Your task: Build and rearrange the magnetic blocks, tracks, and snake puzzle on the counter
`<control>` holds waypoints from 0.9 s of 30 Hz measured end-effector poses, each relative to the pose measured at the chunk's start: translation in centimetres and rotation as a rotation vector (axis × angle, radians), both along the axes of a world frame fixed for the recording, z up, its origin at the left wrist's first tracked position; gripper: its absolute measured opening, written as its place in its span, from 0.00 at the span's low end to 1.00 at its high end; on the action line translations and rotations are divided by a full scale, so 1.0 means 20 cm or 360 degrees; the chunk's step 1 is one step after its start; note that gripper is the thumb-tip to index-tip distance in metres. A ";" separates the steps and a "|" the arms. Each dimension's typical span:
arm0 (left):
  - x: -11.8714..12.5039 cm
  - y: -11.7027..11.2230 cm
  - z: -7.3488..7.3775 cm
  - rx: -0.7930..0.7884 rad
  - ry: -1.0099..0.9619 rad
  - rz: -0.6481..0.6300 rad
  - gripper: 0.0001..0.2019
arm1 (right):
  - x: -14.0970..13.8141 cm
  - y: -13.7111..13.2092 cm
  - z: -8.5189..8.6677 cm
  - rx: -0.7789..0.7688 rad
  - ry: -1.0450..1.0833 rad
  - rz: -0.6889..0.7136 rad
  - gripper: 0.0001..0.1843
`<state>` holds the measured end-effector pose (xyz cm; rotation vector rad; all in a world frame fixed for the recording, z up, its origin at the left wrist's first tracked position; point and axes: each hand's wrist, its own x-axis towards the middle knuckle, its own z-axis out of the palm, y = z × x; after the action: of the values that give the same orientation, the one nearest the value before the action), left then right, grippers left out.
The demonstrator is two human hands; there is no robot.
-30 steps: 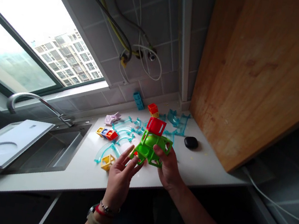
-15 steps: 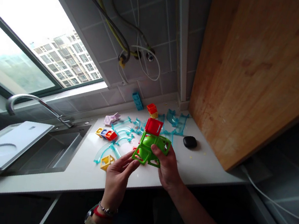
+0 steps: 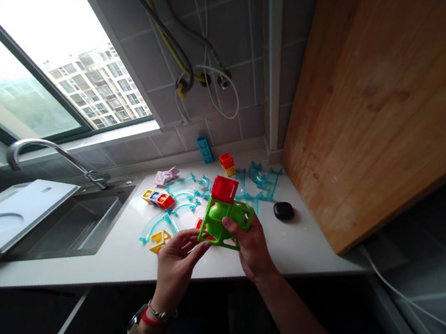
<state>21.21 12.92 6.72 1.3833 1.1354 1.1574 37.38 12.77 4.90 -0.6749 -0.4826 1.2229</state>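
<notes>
Above the counter, both my hands hold a cluster of green open-frame toy blocks (image 3: 219, 212) with rounded inner shells. My right hand (image 3: 251, 246) grips its right side, thumb pressed on the front. At the lower left corner, my left hand (image 3: 180, 251) pinches the frame between thumb and fingers. A red block (image 3: 225, 189) shows at the top of the cluster; whether it is fully joined I cannot tell. Part of another red piece (image 3: 198, 223) shows behind the green blocks. Close to my left hand lies a yellow block (image 3: 159, 241).
Clear blue curved track pieces (image 3: 186, 194) spread over the white counter (image 3: 126, 256). Around them are a red-yellow block (image 3: 227, 164), a row of coloured blocks (image 3: 158, 199), lilac pieces (image 3: 167, 176), a blue block (image 3: 205, 150) and a black case (image 3: 283, 211). A sink (image 3: 67, 226) is left.
The lower left green block, tilted out before, now sits in line with the other green blocks. The red block on top has shifted slightly left. Both hands keep their hold.
</notes>
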 end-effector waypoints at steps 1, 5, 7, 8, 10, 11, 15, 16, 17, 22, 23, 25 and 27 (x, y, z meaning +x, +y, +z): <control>-0.01 0.01 0.01 0.0018 0.0004 -0.0013 0.19 | 0.01 0.00 0.00 0.0012 -0.0002 0.0020 0.23; -0.01 0.05 0.07 0.0167 -0.0001 -0.0012 0.26 | 0.05 -0.01 0.02 0.0093 -0.0114 0.0074 0.24; 0.01 0.08 0.10 0.0129 0.0007 -0.0179 0.31 | 0.06 -0.01 0.04 0.0145 -0.0198 0.0143 0.27; 0.02 0.08 0.11 0.0076 0.0010 -0.0278 0.33 | 0.07 -0.02 0.04 0.0164 -0.0237 0.0189 0.28; 0.04 0.09 0.13 -0.0010 -0.0005 -0.0388 0.31 | 0.07 -0.03 0.05 0.0184 -0.0333 0.0267 0.29; 0.05 0.09 0.13 -0.0026 -0.0016 -0.0397 0.29 | 0.08 -0.03 0.05 0.0191 -0.0400 0.0284 0.29; 0.07 0.07 0.13 -0.0069 -0.0074 -0.0403 0.26 | 0.09 -0.03 0.02 0.0194 -0.0736 0.0247 0.34; 0.07 0.07 0.13 -0.0103 -0.0093 -0.0413 0.26 | 0.10 -0.04 0.02 0.0182 -0.0793 0.0251 0.37; 0.07 0.07 0.13 -0.0138 -0.0116 -0.0416 0.25 | 0.10 -0.04 0.01 0.0169 -0.0828 0.0271 0.39; 0.05 0.06 0.12 -0.0234 -0.0195 -0.0356 0.22 | 0.09 -0.06 0.04 0.0121 -0.0878 0.0355 0.45; 0.04 0.06 0.11 -0.0242 -0.0190 -0.0328 0.21 | 0.09 -0.07 0.05 0.0120 -0.0892 0.0362 0.46; 0.04 0.06 0.11 -0.0253 -0.0175 -0.0272 0.19 | 0.09 -0.07 0.06 0.0144 -0.0932 0.0396 0.48; 0.04 0.06 0.12 -0.0273 -0.0172 -0.0238 0.20 | 0.09 -0.08 0.06 0.0157 -0.0989 0.0392 0.49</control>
<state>21.96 14.14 9.13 1.2371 1.0119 0.9923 39.19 11.14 6.17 -0.9304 -1.1629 1.1951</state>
